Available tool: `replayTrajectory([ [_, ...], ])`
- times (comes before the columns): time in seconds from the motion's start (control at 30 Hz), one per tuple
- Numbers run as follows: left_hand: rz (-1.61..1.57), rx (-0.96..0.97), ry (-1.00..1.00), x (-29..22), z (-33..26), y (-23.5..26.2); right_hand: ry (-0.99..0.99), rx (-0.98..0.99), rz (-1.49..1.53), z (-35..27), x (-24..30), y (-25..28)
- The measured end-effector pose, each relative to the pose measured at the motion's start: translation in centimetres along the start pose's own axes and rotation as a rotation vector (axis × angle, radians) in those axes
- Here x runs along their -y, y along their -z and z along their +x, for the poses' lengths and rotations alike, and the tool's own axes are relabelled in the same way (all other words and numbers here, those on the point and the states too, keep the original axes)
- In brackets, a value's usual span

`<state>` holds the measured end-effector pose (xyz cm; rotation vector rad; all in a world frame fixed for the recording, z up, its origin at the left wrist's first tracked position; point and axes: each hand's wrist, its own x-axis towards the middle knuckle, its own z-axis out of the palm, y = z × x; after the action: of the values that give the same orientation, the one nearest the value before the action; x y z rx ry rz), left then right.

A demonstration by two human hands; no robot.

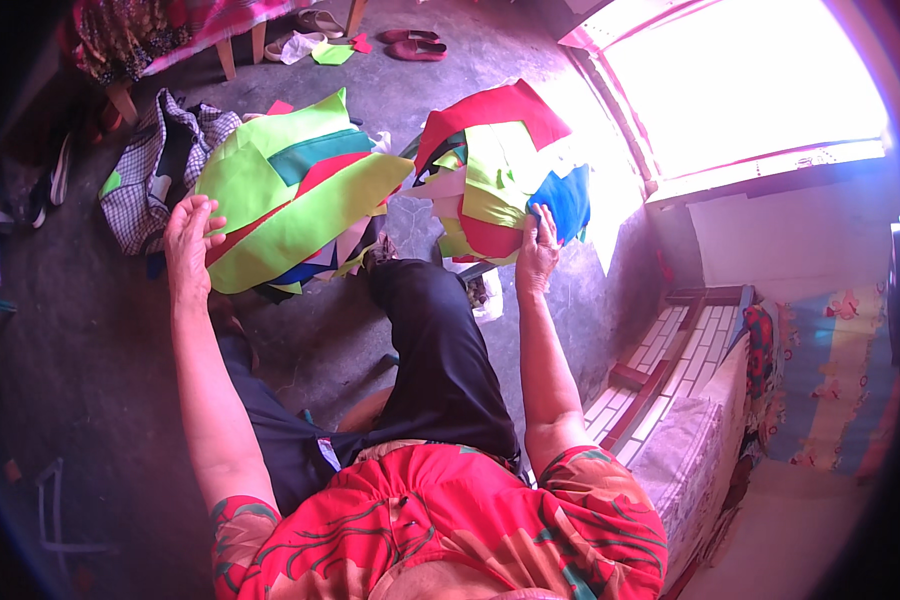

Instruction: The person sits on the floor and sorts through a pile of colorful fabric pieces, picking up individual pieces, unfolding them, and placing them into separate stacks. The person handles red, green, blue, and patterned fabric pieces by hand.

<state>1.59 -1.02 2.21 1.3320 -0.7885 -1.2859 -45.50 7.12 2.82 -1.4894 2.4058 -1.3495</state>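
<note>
Two heaps of cut cloth pieces lie in front of me. The left heap has large yellow-green cloth pieces (320,225) on top, with a teal cloth piece (315,155) and red strips between them. At that heap's near left edge is my left hand (190,235), fingers loosely bent and a little apart, with no cloth plainly gripped. On the right heap, a red cloth piece (500,112) lies behind a pale yellow-green cloth piece (495,175). My right hand (539,250) rests against a blue cloth piece (567,203) there, its fingers extended. What lies under both heaps is mostly hidden.
A checked garment (135,190) lies left of the heaps on the grey floor (100,370). Dark red shoes (415,46) and a green scrap (333,54) are farther back. A bright opening (750,80) is at upper right, above a wooden-framed piece (660,370).
</note>
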Motion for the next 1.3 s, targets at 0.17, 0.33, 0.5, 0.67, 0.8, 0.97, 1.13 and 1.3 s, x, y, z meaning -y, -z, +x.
replayTrajectory([
  [0.17, -0.002, 0.023, -0.002, 0.2, 0.1, -0.4, -0.239, -0.048, 0.446, 0.3, -2.0, 1.0],
  [0.33, 0.009, 0.001, -0.012, 0.0, 0.1, 0.4, -0.301, -0.269, 0.788, 2.9, 0.1, 5.9],
  [0.5, 0.018, 0.007, 0.002, -0.3, -0.2, -0.2, -0.325, -0.526, 0.603, 8.2, -4.2, 9.5],
  [0.67, 0.046, 0.007, -0.002, -0.2, -0.1, -0.2, -0.175, -0.473, -0.196, 11.4, -7.0, 9.3],
  [0.8, 0.073, 0.005, -0.001, -0.3, -0.2, -0.4, -0.203, 0.148, -0.444, 10.0, -4.6, 5.9],
  [0.97, 0.116, -0.006, 0.000, -0.4, -0.4, -0.6, -0.011, 0.205, -0.726, 9.0, -4.4, 4.8],
  [1.13, 0.130, -0.019, -0.007, -0.4, -0.4, -0.7, 0.202, 0.226, -0.778, 8.3, -4.5, 5.2],
  [1.3, 0.115, 0.008, -0.004, -0.2, -0.4, -0.6, 0.134, 0.198, -0.856, 8.7, -4.5, 4.5],
])
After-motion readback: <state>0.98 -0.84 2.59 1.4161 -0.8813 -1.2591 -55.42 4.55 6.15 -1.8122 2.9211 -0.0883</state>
